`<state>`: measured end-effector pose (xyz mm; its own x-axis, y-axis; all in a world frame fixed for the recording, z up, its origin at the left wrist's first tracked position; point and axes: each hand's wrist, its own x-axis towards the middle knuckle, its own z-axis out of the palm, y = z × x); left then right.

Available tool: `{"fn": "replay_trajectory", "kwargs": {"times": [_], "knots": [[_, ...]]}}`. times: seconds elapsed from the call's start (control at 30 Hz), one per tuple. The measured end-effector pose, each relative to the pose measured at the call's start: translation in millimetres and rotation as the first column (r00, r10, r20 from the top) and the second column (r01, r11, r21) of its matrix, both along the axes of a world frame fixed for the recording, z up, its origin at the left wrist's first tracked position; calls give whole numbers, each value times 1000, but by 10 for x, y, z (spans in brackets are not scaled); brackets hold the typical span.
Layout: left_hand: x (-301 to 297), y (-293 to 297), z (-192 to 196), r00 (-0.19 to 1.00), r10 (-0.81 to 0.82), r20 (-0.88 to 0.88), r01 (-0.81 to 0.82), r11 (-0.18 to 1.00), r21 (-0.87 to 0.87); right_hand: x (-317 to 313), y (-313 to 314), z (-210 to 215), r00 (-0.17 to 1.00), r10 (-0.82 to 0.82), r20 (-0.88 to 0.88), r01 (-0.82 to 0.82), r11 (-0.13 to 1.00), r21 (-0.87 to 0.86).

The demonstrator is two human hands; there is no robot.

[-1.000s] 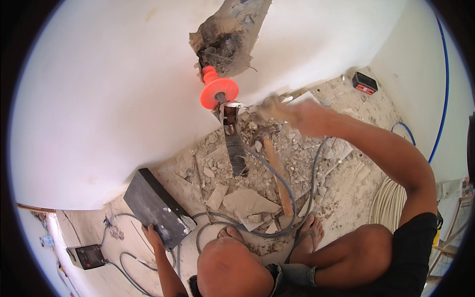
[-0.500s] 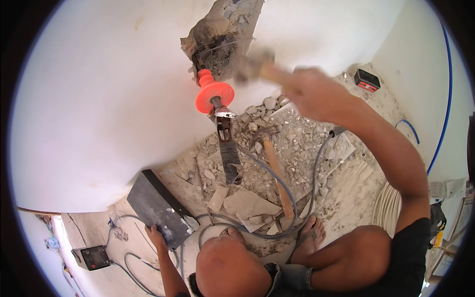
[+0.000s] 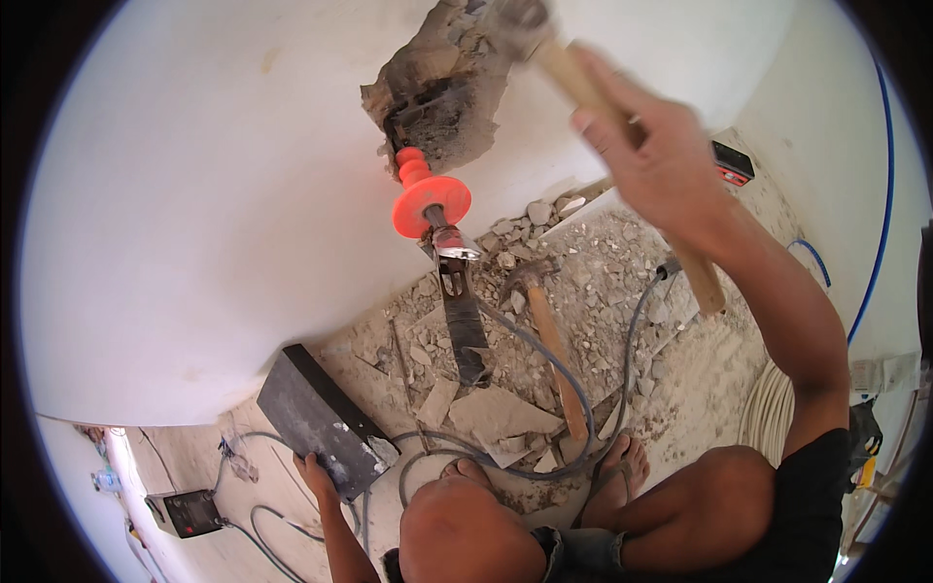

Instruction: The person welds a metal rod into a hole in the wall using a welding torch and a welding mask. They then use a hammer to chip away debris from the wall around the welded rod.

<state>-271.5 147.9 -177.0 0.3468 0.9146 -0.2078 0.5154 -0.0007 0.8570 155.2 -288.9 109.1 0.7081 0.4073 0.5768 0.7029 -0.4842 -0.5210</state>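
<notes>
Left hand point(image 3: 317, 477) rests against the black box point(image 3: 316, 403), grip unclear, while the right hand point(image 3: 669, 165) encloses the hammer point(image 3: 575, 83); nearer the latter hand, leftward, the orange-guarded tool point(image 3: 416, 206) slants down-right from the wall hole point(image 3: 442, 112).

Raised hammer handle point(image 3: 575, 80): smooth wood; round guard point(image 3: 450, 202): smooth plastic (matt finish); box point(image 3: 316, 413): matt, scuffed surface; wall point(image 3: 194, 194): smooth, painted look; rubble point(image 3: 604, 325): rough, dusty

L head cam, wide fisheye, looks down fr. abv. knees point(image 3: 471, 534), nr. R fingers point(image 3: 637, 92), facing wall point(image 3: 214, 214).
</notes>
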Motion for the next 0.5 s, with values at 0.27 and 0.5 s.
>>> {"fn": "replay_trajectory", "kwargs": {"times": [0.27,0.5], "knots": [[39,-44,64,999,33,-21,-33,999,11,-113,30,632,947,308,-92,-237,862,448],[-8,32,-41,1000,9,13,-9,1000,-4,170,174,351,801,14,-599,-147,974,-174]]}}
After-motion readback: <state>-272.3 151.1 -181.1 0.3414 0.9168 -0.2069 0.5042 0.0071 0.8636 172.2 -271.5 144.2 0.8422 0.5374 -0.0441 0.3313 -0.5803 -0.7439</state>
